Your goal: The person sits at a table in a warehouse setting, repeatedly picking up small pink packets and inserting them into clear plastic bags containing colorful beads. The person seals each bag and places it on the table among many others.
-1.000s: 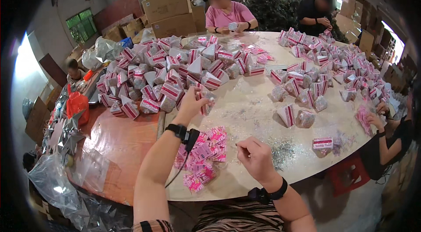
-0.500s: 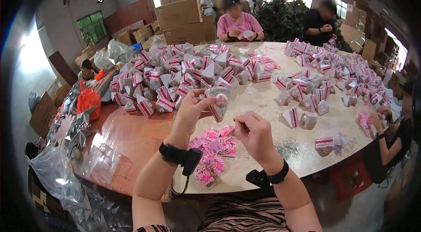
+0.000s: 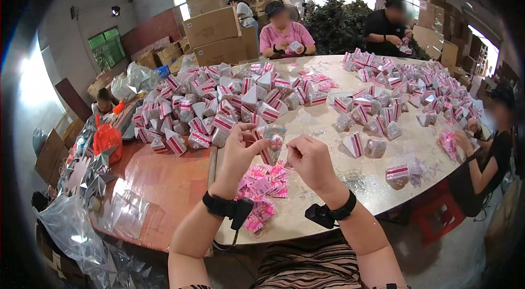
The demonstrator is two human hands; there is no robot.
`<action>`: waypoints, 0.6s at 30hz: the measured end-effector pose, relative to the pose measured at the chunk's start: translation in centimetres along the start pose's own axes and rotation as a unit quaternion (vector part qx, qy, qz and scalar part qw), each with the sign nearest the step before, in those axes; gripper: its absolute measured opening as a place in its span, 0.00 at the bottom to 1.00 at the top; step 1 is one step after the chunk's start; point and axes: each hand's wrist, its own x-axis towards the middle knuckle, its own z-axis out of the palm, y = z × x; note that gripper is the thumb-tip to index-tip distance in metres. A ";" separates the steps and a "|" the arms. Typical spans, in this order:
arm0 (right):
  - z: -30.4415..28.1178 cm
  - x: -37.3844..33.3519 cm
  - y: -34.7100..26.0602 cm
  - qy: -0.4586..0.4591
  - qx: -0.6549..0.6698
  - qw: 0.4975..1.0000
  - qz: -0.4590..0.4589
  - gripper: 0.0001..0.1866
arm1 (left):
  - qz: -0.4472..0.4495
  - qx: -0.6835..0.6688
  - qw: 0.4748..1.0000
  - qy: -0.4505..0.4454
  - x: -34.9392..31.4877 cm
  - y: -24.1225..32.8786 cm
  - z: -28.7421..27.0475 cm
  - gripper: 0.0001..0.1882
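Observation:
Between thumb and fingers, my left hand (image 3: 239, 150) grips a wedge shaped like a cake slice (image 3: 275, 143), with a speckled pastel face, a round pink piece on it and a pink-striped side. Its point faces down, over the table. Just to its right is my right hand (image 3: 310, 160), thumb and fingers pinched together close to the wedge's edge. Whatever the pinch holds, if anything, is too small to make out. Below both hands lies a loose heap of small pink printed packets (image 3: 260, 186). Each wrist wears a black strap with a small device.
A big pile of wrapped wedges (image 3: 219, 100) covers the table's far left; more wedges (image 3: 377, 108) spread across the right. Silver shreds (image 3: 355, 181) lie right of my hand. An orange bag (image 3: 108, 140) and silver stars stand left. Co-workers sit at the far side and right.
The wedge and my left hand have come down a little, and my pinched right hand is now closer to the wedge. The view has shifted slightly.

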 end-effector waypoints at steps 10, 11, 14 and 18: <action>-0.3 -0.3 0.7 0.010 -0.029 1.000 -0.006 0.04 | 0.074 0.107 0.991 0.029 -0.9 1.6 1.7 0.29; -0.5 -0.3 0.7 0.009 -0.032 0.999 -0.005 0.04 | 0.076 0.118 0.990 0.032 -1.0 2.0 1.8 0.29; -0.9 -0.3 0.7 -0.025 -0.053 0.998 0.018 0.03 | 0.092 0.156 0.983 0.036 -1.5 3.0 2.7 0.28; -1.2 -0.5 0.4 -0.043 -0.113 0.993 0.010 0.03 | 0.152 0.232 0.960 0.040 -2.0 3.5 3.7 0.27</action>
